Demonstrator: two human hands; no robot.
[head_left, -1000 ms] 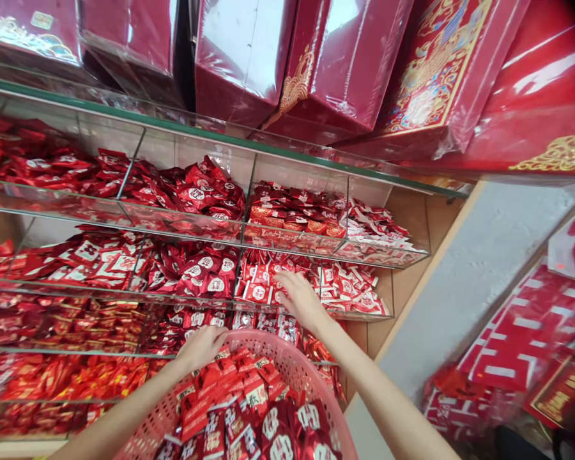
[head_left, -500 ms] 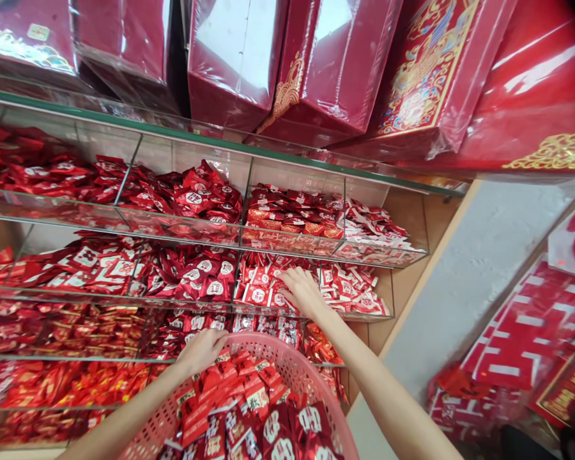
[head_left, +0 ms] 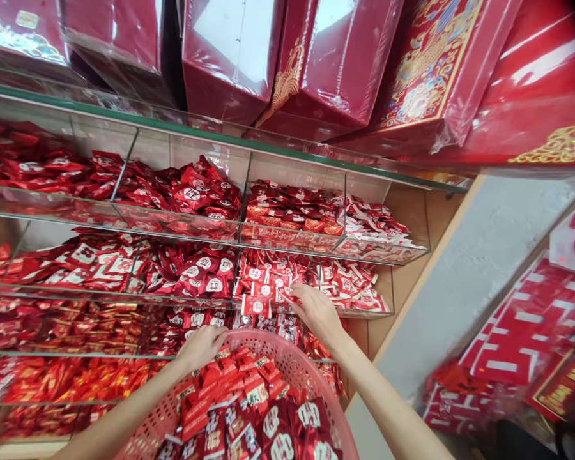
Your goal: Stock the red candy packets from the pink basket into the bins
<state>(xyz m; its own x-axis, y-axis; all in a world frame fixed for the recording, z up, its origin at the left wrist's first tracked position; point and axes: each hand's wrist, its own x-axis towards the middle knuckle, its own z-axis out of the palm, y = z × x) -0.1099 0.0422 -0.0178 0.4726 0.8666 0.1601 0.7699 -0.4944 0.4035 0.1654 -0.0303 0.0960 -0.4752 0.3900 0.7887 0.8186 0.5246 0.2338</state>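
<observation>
A pink perforated plastic basket (head_left: 311,367) tilts toward me, filled with red and dark-red candy packets (head_left: 249,396). My left hand (head_left: 204,345) is closed over its far rim. Above the basket, my right hand (head_left: 316,313) is at the front edge of a shelf compartment holding small red-and-white candy packets (head_left: 253,275). Its fingers are closed on some of these packets (head_left: 256,305), which stick out to the left over the front edge. How many it holds is partly hidden by the fingers.
Clear-divided shelves hold piles of red packets (head_left: 191,195), with a glass shelf edge (head_left: 172,124) above them. Large wrapped dark-red boxes (head_left: 340,70) stand on top. To the right are a grey wall (head_left: 426,287) and red-and-white packages (head_left: 512,319).
My right hand has moved slightly right and down, toward the compartment's front edge, with red-and-white packets now at its fingers. My left hand stays on the basket rim.
</observation>
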